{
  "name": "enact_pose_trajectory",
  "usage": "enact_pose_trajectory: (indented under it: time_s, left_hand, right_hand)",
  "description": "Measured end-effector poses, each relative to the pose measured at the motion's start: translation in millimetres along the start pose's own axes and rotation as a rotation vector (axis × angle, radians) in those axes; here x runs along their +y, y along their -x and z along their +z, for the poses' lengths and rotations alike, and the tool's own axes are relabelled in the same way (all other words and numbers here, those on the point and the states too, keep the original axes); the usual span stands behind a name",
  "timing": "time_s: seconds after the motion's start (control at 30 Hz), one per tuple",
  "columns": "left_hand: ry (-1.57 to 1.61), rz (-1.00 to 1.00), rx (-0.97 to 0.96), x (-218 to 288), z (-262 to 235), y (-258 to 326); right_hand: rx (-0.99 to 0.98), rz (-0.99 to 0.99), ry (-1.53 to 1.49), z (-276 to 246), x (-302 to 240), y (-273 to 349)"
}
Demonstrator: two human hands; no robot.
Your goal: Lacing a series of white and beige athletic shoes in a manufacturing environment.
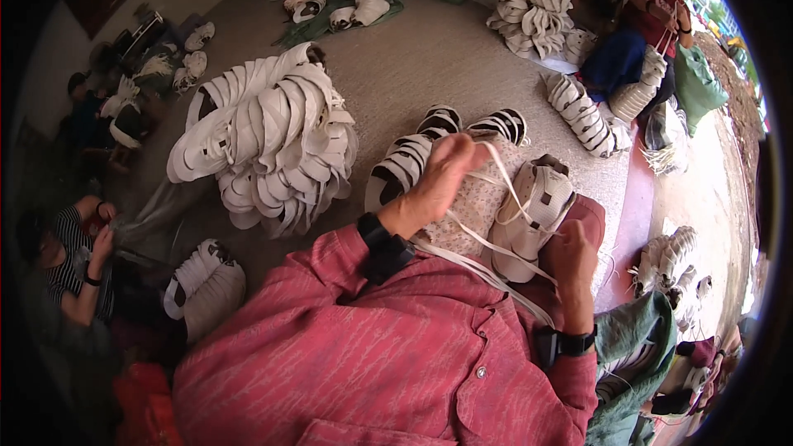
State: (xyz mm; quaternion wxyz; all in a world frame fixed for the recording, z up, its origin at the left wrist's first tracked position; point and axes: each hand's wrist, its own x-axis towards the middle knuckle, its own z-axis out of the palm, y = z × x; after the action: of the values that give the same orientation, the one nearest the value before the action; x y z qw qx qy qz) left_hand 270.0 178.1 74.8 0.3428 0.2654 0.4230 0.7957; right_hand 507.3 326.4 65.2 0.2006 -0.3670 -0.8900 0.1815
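Observation:
A white shoe upper (529,231) rests on my lap, its toe turned toward me. A long white lace (505,169) loops out of it. My left hand (438,182), slightly blurred, is raised to the left of the upper, with the lace running from its pinched fingertips. On the other side, my right hand (574,256) is closed, and a strand of lace leads to it; its fingertips are partly hidden. Floral cloth (467,223) covers my lap. More loose laces (487,274) lie across it near my waist.
Black-and-white striped shoe uppers (401,169) lie just beyond my left hand. A tall stack of nested white uppers (273,140) stands on the floor to the left. Another row of uppers (582,116) is at the right, near a seated person (652,12). Green sacking (636,355) lies beside my right arm.

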Motion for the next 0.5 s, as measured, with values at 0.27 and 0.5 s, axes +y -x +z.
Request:
enact_pose_trajectory:
  time_s: [0.27, 0.5]
  left_hand:
    - [0.359, -0.360, -0.318, 20, 3, 19]
    - [0.388, -0.154, 0.109, 66, -131, 27]
  right_hand:
    - [0.233, -0.053, 0.484, -59, 77, 20]
    - [0.021, 0.243, -1.426, -82, 134, 81]
